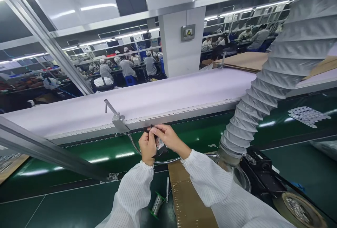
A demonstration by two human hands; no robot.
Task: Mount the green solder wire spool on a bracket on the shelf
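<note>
Both hands meet in front of me, above the green conveyor belt (202,135). My left hand (147,146) pinches a small black part with a white printed label (159,144). The fingers of my right hand (171,138) close on the same part from the other side, near its upper end. My fingers hide much of it, so its exact kind does not show. A flexible metal hose (165,162) passes just below the hands, coming from a metal clamp (120,123) on the white shelf edge.
A spool of solder wire (157,204) and a metal rod (167,187) lie beside a cardboard sheet (193,196). A ribbed exhaust duct (252,108) hangs at the right, near a round container of shiny small pieces (298,208). A metal post (52,151) crosses the left.
</note>
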